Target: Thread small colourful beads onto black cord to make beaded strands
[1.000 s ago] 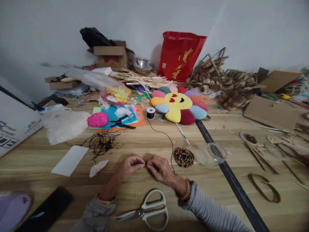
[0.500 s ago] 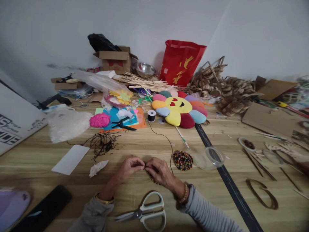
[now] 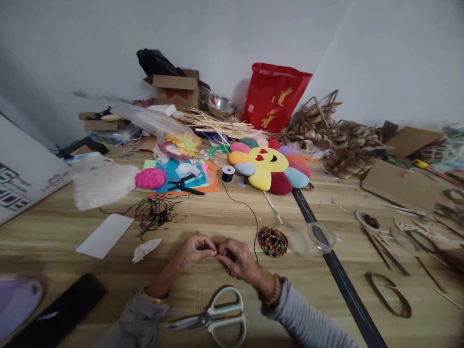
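Note:
My left hand point(image 3: 195, 252) and my right hand point(image 3: 237, 258) meet above the table, fingertips pinched together on a small beaded strand point(image 3: 230, 274), which hangs partly hidden under my right hand. A black cord point(image 3: 250, 208) runs from a spool point(image 3: 228, 174) down to beside my right hand. Just right of that hand lies a coil of multicoloured beads point(image 3: 273, 242). White-handled scissors point(image 3: 226, 316) rest below my hands, their blades pointing left.
A white card point(image 3: 105, 236), crumpled tissue point(image 3: 146, 250) and tangled black cord point(image 3: 154, 212) lie to the left, near a black phone-like object point(image 3: 61, 309). A clear round lid point(image 3: 321, 237) sits on a dark strip point(image 3: 348, 280) at right. Behind is a flower cushion point(image 3: 270, 162).
The view has shifted slightly. My hands keep nearly the same pinching pose, with the fingertips a little differently placed around the beads.

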### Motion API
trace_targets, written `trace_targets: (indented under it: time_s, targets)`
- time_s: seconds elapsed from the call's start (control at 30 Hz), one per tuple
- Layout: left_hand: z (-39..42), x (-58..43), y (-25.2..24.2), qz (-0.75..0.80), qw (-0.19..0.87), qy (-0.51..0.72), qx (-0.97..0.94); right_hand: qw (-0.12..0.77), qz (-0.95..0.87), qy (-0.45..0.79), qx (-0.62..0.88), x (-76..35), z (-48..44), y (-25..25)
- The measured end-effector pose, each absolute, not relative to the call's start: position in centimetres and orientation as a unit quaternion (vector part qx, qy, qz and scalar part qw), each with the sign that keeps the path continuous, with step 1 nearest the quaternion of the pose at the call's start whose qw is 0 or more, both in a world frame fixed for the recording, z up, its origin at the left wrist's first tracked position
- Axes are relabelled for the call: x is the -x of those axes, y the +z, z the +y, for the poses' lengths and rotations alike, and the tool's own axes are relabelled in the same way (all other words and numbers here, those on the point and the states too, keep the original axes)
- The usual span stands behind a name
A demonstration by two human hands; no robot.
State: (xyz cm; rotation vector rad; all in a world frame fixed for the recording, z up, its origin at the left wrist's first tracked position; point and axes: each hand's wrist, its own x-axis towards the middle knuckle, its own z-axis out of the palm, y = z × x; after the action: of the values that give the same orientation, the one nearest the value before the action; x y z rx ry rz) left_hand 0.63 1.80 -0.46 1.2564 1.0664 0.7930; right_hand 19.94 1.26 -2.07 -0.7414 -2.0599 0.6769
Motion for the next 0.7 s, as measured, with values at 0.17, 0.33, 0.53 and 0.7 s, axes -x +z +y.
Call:
trace_targets:
  time_s: [0.17,0.33,0.53,0.7]
  targets:
    - [1.9,-0.5,-0.7,0.454,0.610,0.331,-0.559,0.394,-0.832,0.271,0.280,-20.0,1.4,-1.8]
    - [2.0,-0.4,-0.9,0.439,0.589,0.329,-0.593,0.372,-0.846,0.264,0.275,-20.0,1.2,-0.9]
    - [2.2,-0.1,-1.5,0.424,0.587,0.340,-0.600,0.322,-0.865,0.254,0.289,-21.1,0.3,0.5]
    - [2.1,-0.1,-1.3,0.416,0.597,0.342,-0.595,0.271,-0.878,0.258,0.299,-22.7,-1.0,1.4]
